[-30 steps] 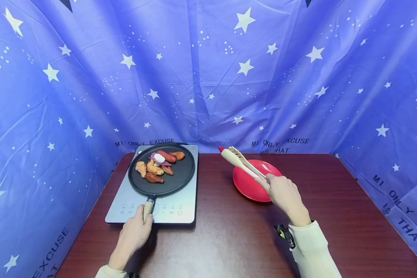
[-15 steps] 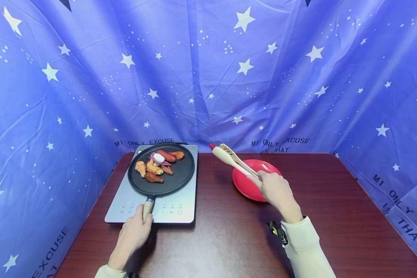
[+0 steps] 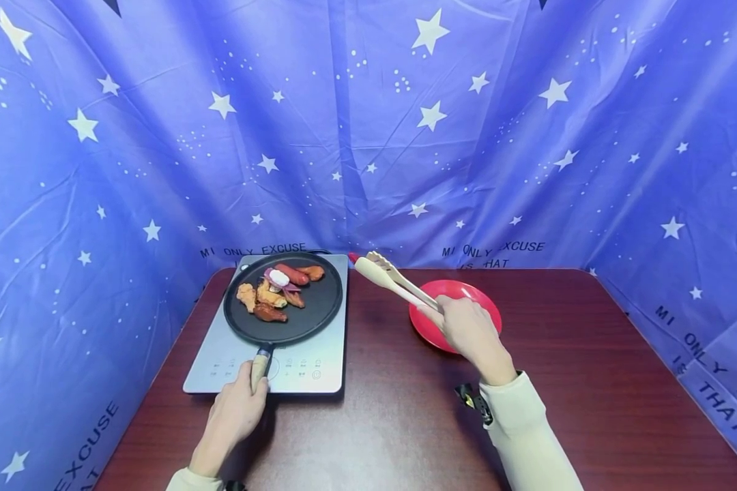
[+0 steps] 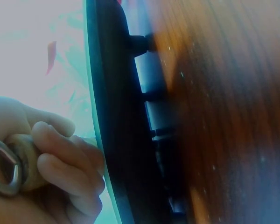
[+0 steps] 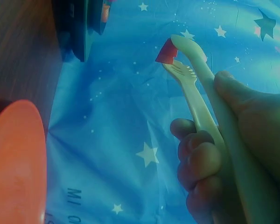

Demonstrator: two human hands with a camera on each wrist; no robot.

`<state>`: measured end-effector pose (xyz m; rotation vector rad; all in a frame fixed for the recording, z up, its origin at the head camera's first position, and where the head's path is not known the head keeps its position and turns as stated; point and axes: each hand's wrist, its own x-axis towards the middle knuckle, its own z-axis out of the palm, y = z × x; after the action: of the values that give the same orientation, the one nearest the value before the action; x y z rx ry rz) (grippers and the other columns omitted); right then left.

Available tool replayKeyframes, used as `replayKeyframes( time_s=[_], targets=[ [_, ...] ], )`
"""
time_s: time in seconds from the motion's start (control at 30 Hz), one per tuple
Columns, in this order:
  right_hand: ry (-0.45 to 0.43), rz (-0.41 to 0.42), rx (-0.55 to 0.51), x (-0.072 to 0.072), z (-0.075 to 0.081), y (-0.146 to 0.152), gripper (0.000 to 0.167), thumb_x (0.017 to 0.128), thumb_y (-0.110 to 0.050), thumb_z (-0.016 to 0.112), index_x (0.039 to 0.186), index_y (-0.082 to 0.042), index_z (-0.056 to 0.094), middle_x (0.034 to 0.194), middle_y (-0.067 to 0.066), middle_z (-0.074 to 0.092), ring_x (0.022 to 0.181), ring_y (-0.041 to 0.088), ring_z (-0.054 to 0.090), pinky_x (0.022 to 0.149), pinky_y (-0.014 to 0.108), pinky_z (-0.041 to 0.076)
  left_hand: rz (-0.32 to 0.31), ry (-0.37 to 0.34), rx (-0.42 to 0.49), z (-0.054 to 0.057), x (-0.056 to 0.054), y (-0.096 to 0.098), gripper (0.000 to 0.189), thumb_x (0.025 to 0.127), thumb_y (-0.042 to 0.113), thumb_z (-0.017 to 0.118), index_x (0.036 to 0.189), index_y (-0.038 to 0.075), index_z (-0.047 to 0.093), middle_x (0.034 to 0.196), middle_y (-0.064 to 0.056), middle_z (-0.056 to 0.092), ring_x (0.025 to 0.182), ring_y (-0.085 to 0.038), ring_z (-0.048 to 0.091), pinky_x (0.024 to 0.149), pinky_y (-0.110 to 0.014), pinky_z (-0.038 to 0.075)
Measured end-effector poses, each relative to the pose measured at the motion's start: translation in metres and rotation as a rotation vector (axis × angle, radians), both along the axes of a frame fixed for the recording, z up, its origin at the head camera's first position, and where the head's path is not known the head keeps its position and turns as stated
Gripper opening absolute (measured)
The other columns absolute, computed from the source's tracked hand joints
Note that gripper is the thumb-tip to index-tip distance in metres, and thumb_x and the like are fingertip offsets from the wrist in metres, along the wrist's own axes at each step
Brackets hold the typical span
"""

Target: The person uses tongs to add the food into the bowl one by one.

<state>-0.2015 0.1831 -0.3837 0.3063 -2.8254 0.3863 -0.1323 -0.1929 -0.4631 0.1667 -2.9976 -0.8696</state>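
Observation:
In the head view, my left hand (image 3: 236, 412) grips the wooden handle (image 3: 259, 367) of a round black frying pan (image 3: 316, 320). Fingers curl round that handle in the left wrist view, its metal hanging ring (image 4: 7, 175) showing. Several foods lie in the pan: a red sausage (image 3: 291, 274), browned chicken pieces (image 3: 270, 312) and a purple-edged slice with something white (image 3: 276, 277) on it. My right hand (image 3: 473, 334) holds cream tongs (image 3: 399, 283), overlapping the red plate (image 3: 432, 334). A small red piece (image 5: 167, 52) sits between the tong tips, mostly hidden in the head view.
The pan stands on a silver induction cooktop (image 3: 203, 372) at the left of the brown wooden table (image 3: 374, 423). A blue curtain with white stars (image 3: 368, 136) closes off the back and both sides.
My right hand has moved left with the tongs and the red piece, from over the red plate toward the cooktop's right edge. The left hand keeps its grip on the pan handle.

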Motion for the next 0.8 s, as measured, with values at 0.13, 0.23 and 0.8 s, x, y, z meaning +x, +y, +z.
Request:
replayKeyframes(
  time_s=[0.13, 0.23, 0.8],
  targets=[
    [0.007, 0.023, -0.003, -0.001, -0.002, -0.007, 0.041, 0.09, -0.045, 0.059, 0.065, -0.015, 0.045, 0.05, -0.001, 0.039, 0.045, 0.021, 0.043, 0.043, 0.037, 0.035, -0.001, -0.005, 0.005, 0.001, 0.0, 0.0, 0.044, 0.094, 0.027, 0.046, 0.13, 0.001, 0.04, 0.066, -0.01, 0.052, 0.058, -0.025, 0.052, 0.052, -0.042, 0.039],
    [0.014, 0.042, -0.002, -0.001, -0.003, -0.013, 0.042, 0.09, -0.043, 0.061, 0.064, -0.015, 0.044, 0.049, -0.001, 0.039, 0.043, 0.02, 0.041, 0.042, 0.036, 0.035, -0.001, -0.003, 0.005, 0.002, 0.001, 0.0, 0.044, 0.094, 0.026, 0.047, 0.13, 0.0, 0.04, 0.066, -0.009, 0.052, 0.058, -0.025, 0.051, 0.051, -0.042, 0.039],
    [0.023, 0.114, 0.014, -0.001, -0.012, -0.042, 0.045, 0.091, -0.049, 0.056, 0.063, -0.016, 0.045, 0.049, -0.002, 0.039, 0.041, 0.02, 0.041, 0.041, 0.036, 0.034, 0.002, -0.012, 0.005, -0.001, 0.0, -0.001, 0.047, 0.094, 0.025, 0.046, 0.132, 0.0, 0.038, 0.066, -0.01, 0.051, 0.058, -0.025, 0.051, 0.051, -0.041, 0.038]
  ],
)
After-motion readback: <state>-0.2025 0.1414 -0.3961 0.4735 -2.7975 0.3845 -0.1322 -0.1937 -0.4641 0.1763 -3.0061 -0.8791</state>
